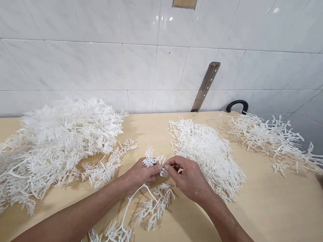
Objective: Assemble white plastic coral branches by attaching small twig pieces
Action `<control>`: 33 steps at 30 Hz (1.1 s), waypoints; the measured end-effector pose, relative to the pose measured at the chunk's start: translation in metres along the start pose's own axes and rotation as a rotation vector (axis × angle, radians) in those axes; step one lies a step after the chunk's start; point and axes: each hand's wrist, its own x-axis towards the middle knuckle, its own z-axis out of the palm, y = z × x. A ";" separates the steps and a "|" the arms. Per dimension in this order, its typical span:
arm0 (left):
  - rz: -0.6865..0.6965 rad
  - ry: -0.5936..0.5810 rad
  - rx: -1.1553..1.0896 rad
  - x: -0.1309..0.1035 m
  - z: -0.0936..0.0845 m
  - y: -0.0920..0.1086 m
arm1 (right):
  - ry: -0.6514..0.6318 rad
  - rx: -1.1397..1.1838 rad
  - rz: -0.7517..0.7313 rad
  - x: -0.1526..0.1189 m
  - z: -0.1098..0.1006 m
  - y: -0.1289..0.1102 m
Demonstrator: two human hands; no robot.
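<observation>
White branching sprig (pixel 149 160) is gripped in the left hand (pixel 139 176), the nearer one to its forked stem, which trails back towards the person over the bench (pixel 269 211). The right hand (pixel 189 177) meets it from the right, thumb and forefinger pinched at the bristly end, beside a pile of loose white strands (pixel 208 152).

The wide white wall tiles (pixel 143 16) look glossy and smooth, with faint grey veining and bright reflections. The pale tan tabletop (pixel 273 208) looks smooth and fairly matt, like wood or laminate. The white branching sprays (pixel 71 135) look like matt plastic, bristly and rough-textured. The long grey slotted strip (pixel 205 88) looks like metal with a dull sheen; the black curved handle (pixel 237 102) looks like smooth plastic.
</observation>
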 end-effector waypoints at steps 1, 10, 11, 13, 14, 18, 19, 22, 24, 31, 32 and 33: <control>-0.005 0.003 0.016 0.000 0.001 0.001 | -0.009 -0.029 -0.018 -0.001 -0.001 0.000; -0.063 0.004 0.007 0.001 0.001 0.004 | 0.047 -0.274 -0.216 -0.003 0.008 0.007; -0.071 0.012 -0.001 0.002 0.000 0.004 | 0.084 -0.300 -0.248 -0.003 0.012 0.007; -0.079 0.033 -0.006 0.003 -0.001 0.003 | 0.157 -0.349 -0.293 -0.001 0.018 0.009; -0.083 0.038 -0.003 0.004 -0.001 0.002 | 0.194 -0.373 -0.293 0.001 0.019 0.011; -0.103 0.047 0.006 -0.001 0.002 0.000 | 0.431 -0.482 -0.195 0.008 0.004 0.026; -0.113 0.042 0.011 -0.002 0.002 0.000 | 0.509 -0.496 -0.161 0.010 -0.004 0.030; -0.098 0.022 0.020 -0.005 0.003 0.000 | 0.666 -0.508 -0.074 0.012 -0.028 0.042; -0.060 0.009 0.017 -0.004 0.002 -0.001 | 0.717 -0.514 -0.030 0.013 -0.038 0.046; -0.024 0.029 -0.012 0.001 -0.002 -0.005 | 0.533 -0.307 -0.032 0.011 -0.028 0.034; -0.025 0.045 -0.016 0.001 -0.001 -0.004 | 0.456 -0.255 -0.044 0.010 -0.024 0.029; -0.029 0.058 -0.019 0.001 -0.001 -0.003 | 0.375 -0.209 -0.062 0.009 -0.020 0.024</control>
